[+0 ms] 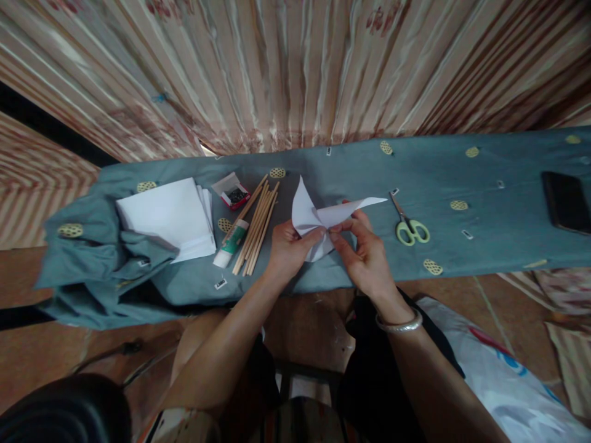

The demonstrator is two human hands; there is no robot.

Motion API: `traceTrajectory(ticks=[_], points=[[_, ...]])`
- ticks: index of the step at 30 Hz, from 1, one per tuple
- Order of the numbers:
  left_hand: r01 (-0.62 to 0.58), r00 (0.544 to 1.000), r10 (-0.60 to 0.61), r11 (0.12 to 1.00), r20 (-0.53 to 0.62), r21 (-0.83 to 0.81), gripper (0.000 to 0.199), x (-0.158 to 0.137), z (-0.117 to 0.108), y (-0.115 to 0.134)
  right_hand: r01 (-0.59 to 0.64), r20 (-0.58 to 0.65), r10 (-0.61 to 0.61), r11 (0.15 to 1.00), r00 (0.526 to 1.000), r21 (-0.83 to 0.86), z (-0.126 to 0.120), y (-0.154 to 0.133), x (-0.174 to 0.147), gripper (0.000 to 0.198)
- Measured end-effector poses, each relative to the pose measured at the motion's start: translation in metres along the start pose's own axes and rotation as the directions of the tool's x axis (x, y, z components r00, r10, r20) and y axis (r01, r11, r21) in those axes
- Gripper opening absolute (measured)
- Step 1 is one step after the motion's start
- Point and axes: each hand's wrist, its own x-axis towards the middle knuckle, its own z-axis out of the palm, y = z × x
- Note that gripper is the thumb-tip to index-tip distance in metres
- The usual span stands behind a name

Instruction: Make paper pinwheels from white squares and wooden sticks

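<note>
A white paper pinwheel (307, 209), its blades curled in toward the middle, is up in front of me over the cloth-covered table. My left hand (292, 243) grips it from the left, with the thumb pressed near its centre. On the other side my right hand (362, 249) pinches at that centre; anything tiny between those fingertips is too small to make out. Pale wooden sticks (258, 231) lie left of my left hand, and scissors with light green handles (410, 229) rest right of my right hand.
A glue stick (231, 243) lies beside the sticks, below an opened small red-and-white box (233, 194) of dark little pieces. Farther left is a stack of white paper (164, 215). A black phone (566, 202) sits at the right end of the blue-green cloth (503, 237). Striped curtains (295, 74) hang behind.
</note>
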Motion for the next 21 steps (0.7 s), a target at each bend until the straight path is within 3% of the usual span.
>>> traceTrajectory(ticks=[21], points=[[-0.056,0.998,0.059,0.997,-0.036,0.062,0.019,0.0005,0.0020,-0.0020,0.002,0.035,-0.003,1.000,0.999,0.003,-0.0004,-0.0016,0.0000,0.005]])
